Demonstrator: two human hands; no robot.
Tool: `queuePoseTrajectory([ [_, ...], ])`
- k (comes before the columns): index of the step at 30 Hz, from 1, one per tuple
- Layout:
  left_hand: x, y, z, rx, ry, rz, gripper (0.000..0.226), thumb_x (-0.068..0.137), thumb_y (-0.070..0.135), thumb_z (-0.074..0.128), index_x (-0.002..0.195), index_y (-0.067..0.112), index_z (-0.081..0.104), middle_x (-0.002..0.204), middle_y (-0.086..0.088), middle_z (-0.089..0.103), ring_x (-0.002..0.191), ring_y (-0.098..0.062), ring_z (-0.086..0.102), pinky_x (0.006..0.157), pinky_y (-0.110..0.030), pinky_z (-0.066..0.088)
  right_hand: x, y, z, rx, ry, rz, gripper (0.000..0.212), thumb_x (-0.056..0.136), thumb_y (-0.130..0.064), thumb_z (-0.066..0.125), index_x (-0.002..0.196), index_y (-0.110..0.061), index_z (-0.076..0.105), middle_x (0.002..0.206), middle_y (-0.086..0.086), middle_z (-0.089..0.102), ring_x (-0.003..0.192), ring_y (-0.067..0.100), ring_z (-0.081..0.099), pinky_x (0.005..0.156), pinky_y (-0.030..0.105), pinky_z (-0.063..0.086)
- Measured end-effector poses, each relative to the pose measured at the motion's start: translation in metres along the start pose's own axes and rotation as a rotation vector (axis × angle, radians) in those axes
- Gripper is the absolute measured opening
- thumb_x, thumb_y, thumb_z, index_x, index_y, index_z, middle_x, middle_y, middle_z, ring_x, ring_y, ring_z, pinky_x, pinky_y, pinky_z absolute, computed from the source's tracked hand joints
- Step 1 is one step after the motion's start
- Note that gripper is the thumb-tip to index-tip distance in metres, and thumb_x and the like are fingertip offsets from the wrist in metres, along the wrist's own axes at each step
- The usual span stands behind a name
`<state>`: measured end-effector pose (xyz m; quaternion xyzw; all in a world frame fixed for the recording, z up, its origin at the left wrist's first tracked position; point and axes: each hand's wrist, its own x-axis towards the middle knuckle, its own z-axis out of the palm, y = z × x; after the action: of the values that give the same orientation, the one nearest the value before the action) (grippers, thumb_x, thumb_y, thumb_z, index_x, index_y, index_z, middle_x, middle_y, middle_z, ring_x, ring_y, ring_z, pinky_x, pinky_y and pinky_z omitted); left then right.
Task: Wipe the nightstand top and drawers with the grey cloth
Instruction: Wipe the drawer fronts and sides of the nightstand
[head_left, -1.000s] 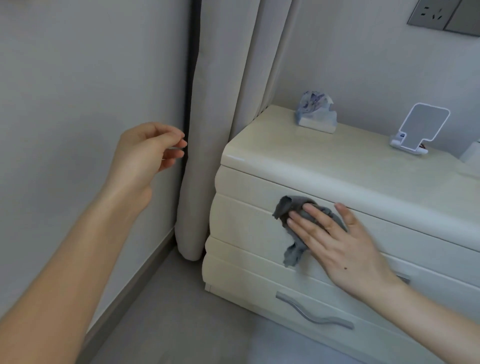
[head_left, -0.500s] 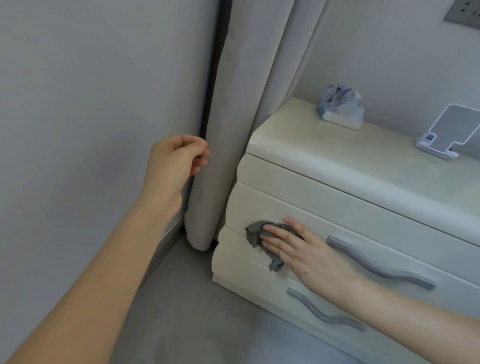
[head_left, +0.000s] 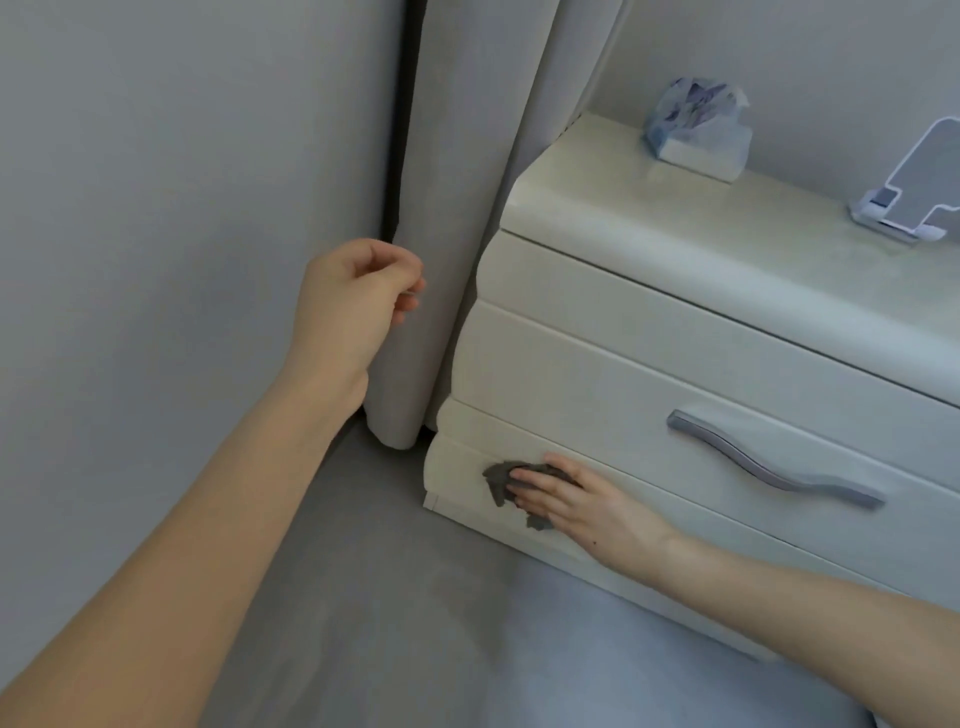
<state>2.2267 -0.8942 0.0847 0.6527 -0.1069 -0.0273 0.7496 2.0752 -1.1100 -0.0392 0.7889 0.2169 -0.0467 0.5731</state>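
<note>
Right hand (head_left: 576, 501) pressed the grey cloth (head_left: 497, 475) flat on the lower drawer (head_left: 457, 478), left hand (head_left: 353, 306) hung empty; a rightward sweep seemed next.

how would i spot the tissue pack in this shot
Find the cream nightstand right of the curtain. On its top, near the back left corner, sits the tissue pack. Unlike the rigid white phone stand to its right, it is soft, crumpled and blue-printed.

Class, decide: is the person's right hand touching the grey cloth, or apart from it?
Touching. The head view shows the right hand with straight fingers lying over the grey cloth, pressing it against the lower drawer front.
</note>
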Motion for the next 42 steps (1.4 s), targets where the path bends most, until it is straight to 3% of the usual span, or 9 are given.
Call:
queuePoseTrajectory([
  [3,0.007,-0.008,0.001,-0.038,0.008,-0.016,0.017,0.085,0.012,0.056,0.071,0.022,0.061,0.070,0.004,0.063,0.063,-0.007,0.056,0.055,-0.013,0.044,0.005,0.065,-0.013,0.003,0.386,0.365,0.062,0.088,-0.017,0.039,0.147,-0.008,0.020,0.149,0.002,0.035,0.141,0.026,0.016,0.116,0.049,-0.014],
  [6,0.014,-0.022,0.007,-0.063,0.019,-0.053,0.016,0.085,0.012,0.056,0.072,0.022,0.061,0.072,0.002,0.063,0.065,-0.009,0.056,0.056,-0.014,0.044,0.037,0.112,-0.042,0.105,0.562,0.593,0.051,0.093,-0.009,0.034,0.144,-0.009,0.030,0.149,0.005,0.039,0.137,0.028,0.022,0.113,0.050,-0.001],
  [14,0.019,-0.061,0.018,-0.103,0.109,-0.082,0.016,0.085,0.009,0.054,0.075,0.020,0.060,0.063,0.004,0.051,0.052,0.000,0.043,0.050,-0.009,0.036,0.012,0.008,-0.003,0.099,0.127,0.100,0.058,0.087,-0.011,0.026,0.145,-0.011,0.030,0.152,-0.001,0.033,0.142,0.031,0.005,0.115,0.052,-0.017],
  [19,0.021,-0.050,0.038,-0.142,0.231,0.112,0.017,0.083,0.018,0.055,0.072,0.031,0.058,0.066,0.008,0.053,0.062,-0.005,0.046,0.061,-0.019,0.039,0.004,0.053,-0.013,0.157,0.226,0.254,0.055,0.093,-0.005,0.005,0.144,-0.009,0.024,0.149,-0.004,0.039,0.140,0.017,0.016,0.114,0.049,-0.008],
  [26,0.014,-0.010,0.067,-0.087,0.361,0.437,0.013,0.087,0.022,0.051,0.079,0.032,0.052,0.075,0.013,0.053,0.070,0.000,0.050,0.068,-0.018,0.039,0.009,0.092,-0.038,0.268,0.424,0.452,0.049,0.098,-0.009,0.018,0.143,-0.013,0.034,0.149,-0.002,0.039,0.140,0.013,0.027,0.114,0.048,0.001],
  [29,-0.003,-0.009,0.075,0.073,0.411,0.634,0.011,0.093,0.023,0.046,0.089,0.020,0.057,0.089,-0.004,0.057,0.088,-0.021,0.056,0.079,-0.033,0.044,-0.027,0.097,-0.027,0.253,0.427,0.553,0.051,0.096,-0.007,0.017,0.143,-0.013,0.035,0.151,-0.004,0.033,0.139,0.016,0.027,0.115,0.048,-0.001],
  [32,-0.030,-0.003,0.091,0.318,0.296,0.911,0.025,0.095,0.016,0.044,0.102,0.001,0.062,0.108,-0.019,0.060,0.106,-0.031,0.055,0.090,-0.046,0.044,-0.077,0.106,-0.010,0.197,0.444,0.676,0.051,0.094,-0.011,0.026,0.144,-0.015,0.032,0.150,-0.005,0.023,0.141,0.023,0.021,0.115,0.050,-0.007],
  [38,-0.057,0.017,0.143,0.635,-0.070,1.106,0.032,0.094,0.021,0.041,0.118,0.013,0.061,0.132,-0.007,0.055,0.125,-0.028,0.048,0.109,-0.045,0.028,-0.173,0.079,0.046,0.052,0.349,0.859,0.058,0.092,-0.006,0.019,0.149,-0.019,0.017,0.159,0.002,0.008,0.147,0.023,-0.003,0.115,0.055,-0.003],
  [42,-0.062,0.018,0.169,0.783,-0.216,1.120,0.035,0.096,0.027,0.037,0.123,0.016,0.058,0.137,-0.004,0.051,0.131,-0.027,0.043,0.112,-0.043,0.021,-0.268,0.033,0.095,0.036,0.155,1.005,0.062,0.087,-0.004,0.032,0.145,-0.022,0.020,0.136,0.010,0.039,0.145,0.034,0.007,0.113,0.058,0.005],
])
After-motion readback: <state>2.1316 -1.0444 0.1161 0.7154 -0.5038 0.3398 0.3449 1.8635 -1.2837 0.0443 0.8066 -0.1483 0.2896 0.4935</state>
